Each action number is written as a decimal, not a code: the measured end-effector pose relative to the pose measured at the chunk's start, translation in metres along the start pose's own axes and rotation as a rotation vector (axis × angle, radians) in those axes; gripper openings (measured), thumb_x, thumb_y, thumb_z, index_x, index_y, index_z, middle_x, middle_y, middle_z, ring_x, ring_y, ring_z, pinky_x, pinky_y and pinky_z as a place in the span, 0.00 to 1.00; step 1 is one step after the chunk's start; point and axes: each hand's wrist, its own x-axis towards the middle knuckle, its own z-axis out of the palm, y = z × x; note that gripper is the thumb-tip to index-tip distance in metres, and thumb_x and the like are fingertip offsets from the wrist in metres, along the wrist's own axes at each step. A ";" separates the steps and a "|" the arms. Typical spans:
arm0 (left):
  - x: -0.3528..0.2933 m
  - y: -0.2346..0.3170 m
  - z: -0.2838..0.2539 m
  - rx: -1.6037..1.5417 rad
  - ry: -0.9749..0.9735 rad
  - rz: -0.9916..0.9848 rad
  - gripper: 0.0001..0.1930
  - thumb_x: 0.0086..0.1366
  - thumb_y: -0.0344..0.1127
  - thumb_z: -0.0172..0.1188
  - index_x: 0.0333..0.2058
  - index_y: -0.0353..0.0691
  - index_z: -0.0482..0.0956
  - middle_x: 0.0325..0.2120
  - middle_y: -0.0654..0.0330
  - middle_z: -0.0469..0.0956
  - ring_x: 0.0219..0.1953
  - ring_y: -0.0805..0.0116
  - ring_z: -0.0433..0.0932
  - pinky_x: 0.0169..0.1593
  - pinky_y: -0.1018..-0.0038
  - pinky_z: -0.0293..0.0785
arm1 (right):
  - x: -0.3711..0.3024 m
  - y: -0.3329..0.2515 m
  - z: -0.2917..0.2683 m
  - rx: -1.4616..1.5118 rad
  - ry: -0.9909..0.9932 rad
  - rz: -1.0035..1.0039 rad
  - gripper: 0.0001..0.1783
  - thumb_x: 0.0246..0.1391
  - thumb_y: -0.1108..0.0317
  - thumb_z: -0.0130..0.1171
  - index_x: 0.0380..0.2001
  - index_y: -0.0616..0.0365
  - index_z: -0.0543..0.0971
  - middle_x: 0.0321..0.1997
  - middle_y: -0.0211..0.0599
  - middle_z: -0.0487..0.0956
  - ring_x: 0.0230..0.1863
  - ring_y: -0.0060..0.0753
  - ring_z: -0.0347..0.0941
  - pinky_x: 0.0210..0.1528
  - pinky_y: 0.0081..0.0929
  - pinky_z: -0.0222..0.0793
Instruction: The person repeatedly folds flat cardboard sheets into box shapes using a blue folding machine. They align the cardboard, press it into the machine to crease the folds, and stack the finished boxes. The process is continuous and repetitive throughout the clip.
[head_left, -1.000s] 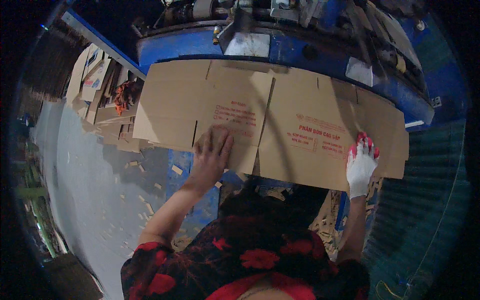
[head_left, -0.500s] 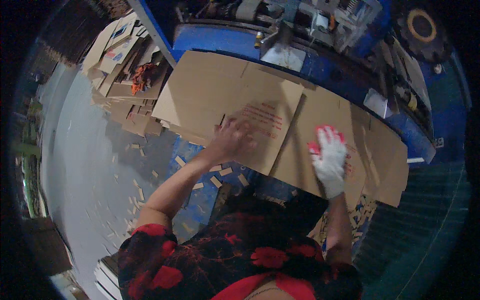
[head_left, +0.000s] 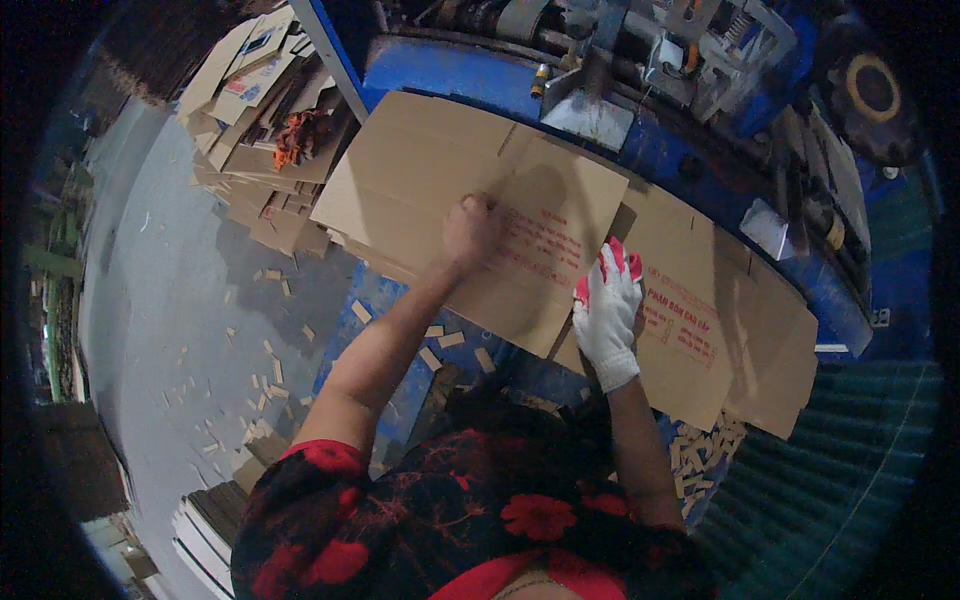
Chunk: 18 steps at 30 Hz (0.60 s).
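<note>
Bare left hand [head_left: 470, 232]: over left flat brown cardboard sheet [head_left: 385, 175]; fingers curled, blurred, can't tell if gripping.
White-gloved, red-tipped right hand [head_left: 608, 305]: at that sheet's right edge; fingers straight, nearly together, can't tell if clamped.
Right flat brown cardboard sheet [head_left: 755, 335]: right of glove.
Risk: uneven push could skew or snag overlapping edges.
Far edge: tight against blue metal machine [head_left: 450, 68].
Near edge: more room, bodyside.
</note>
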 end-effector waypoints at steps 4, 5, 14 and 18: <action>0.007 -0.002 0.006 0.207 0.117 0.065 0.17 0.65 0.47 0.53 0.40 0.39 0.80 0.38 0.47 0.79 0.43 0.46 0.77 0.47 0.57 0.73 | -0.001 0.000 0.001 -0.010 0.029 -0.022 0.22 0.43 0.67 0.63 0.43 0.67 0.76 0.60 0.51 0.66 0.66 0.54 0.56 0.66 0.55 0.49; 0.008 0.000 0.005 0.166 0.091 0.006 0.18 0.65 0.47 0.53 0.41 0.39 0.80 0.38 0.47 0.79 0.42 0.48 0.78 0.45 0.58 0.74 | 0.000 -0.001 0.000 -0.009 0.023 -0.010 0.22 0.44 0.67 0.62 0.43 0.67 0.76 0.60 0.51 0.67 0.66 0.54 0.56 0.66 0.55 0.50; 0.015 0.015 -0.018 -0.863 -0.157 -0.335 0.19 0.66 0.44 0.54 0.38 0.30 0.80 0.29 0.55 0.81 0.30 0.61 0.79 0.34 0.64 0.76 | 0.005 -0.001 -0.003 -0.105 -0.036 0.006 0.25 0.42 0.62 0.64 0.44 0.64 0.76 0.60 0.48 0.66 0.65 0.52 0.58 0.65 0.52 0.52; 0.009 0.022 -0.020 -0.081 -0.126 -0.059 0.18 0.64 0.44 0.55 0.48 0.39 0.77 0.41 0.47 0.78 0.41 0.54 0.78 0.41 0.58 0.74 | 0.002 -0.004 0.002 0.107 0.138 0.100 0.26 0.41 0.65 0.66 0.46 0.62 0.75 0.61 0.46 0.65 0.64 0.52 0.58 0.65 0.50 0.53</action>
